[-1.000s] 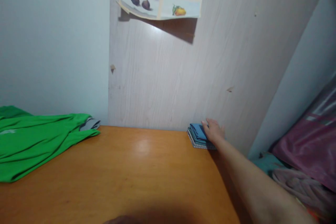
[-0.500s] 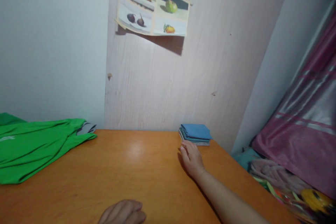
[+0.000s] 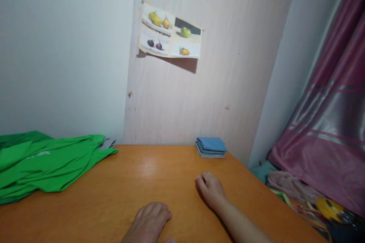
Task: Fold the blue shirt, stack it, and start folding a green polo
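My right hand lies on the orange-brown wooden table, right of the middle. Its fingers are loosely curled, and nothing shows in them. Beyond it, near the table's back edge, stands a neat stack of folded cloths, with a plain blue one on top and a checked one at the bottom. A gap separates hand and stack. My left hand is low in the view, back up, over the front of the table. Its fingers stretch forward with nothing seen in them; the wrist is cut off by the frame.
A crumpled green shirt covers the table's left side, with a grey cloth behind its tip. Fruit pictures hang on the back wall. A pink curtain and a yellow item are beyond the table's right edge.
My right hand has drawn back from the cloth stack, toward me. My left hand has come further into view, forward and to the right. The camera view has shifted slightly up and left.
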Demonstrator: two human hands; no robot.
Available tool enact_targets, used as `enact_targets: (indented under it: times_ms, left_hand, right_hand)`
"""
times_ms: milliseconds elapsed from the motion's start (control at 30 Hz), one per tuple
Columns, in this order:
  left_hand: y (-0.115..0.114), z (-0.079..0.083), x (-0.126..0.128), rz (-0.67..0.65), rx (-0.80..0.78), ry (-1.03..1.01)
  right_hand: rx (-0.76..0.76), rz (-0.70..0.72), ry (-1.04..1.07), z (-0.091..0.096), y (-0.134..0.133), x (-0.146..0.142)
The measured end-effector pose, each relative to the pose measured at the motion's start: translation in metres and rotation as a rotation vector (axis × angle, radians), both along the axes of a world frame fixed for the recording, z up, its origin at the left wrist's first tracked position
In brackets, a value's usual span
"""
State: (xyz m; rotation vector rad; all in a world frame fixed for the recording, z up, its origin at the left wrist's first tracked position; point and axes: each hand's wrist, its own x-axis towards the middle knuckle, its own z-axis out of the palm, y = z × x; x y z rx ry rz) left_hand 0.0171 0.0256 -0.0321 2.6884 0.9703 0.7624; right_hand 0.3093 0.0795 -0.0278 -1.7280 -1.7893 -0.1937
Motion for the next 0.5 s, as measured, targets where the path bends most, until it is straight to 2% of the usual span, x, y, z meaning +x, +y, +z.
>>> enact_targets:
  times_ms: [200, 300, 400, 500]
  left_hand:
    - [-0.009, 0.014, 0.005, 0.045, -0.065, 0.045]
    - [-0.012, 0.020, 0.007, 0.082, -0.135, 0.074]
    - [-0.015, 0.023, 0.008, 0.102, -0.153, 0.052]
    - [-0.018, 0.024, 0.008, 0.104, -0.165, 0.032]
  right_hand:
    - [-0.018, 0.027, 0.128, 0.002, -0.031, -0.033]
    - [-0.026, 0.135, 0.226, 0.004, -0.062, -0.060]
    - [-0.042, 0.274, 0.192, 0.003, -0.093, -0.085]
    - [-0.050, 0.291, 0.153, 0.002, -0.107, -0.095]
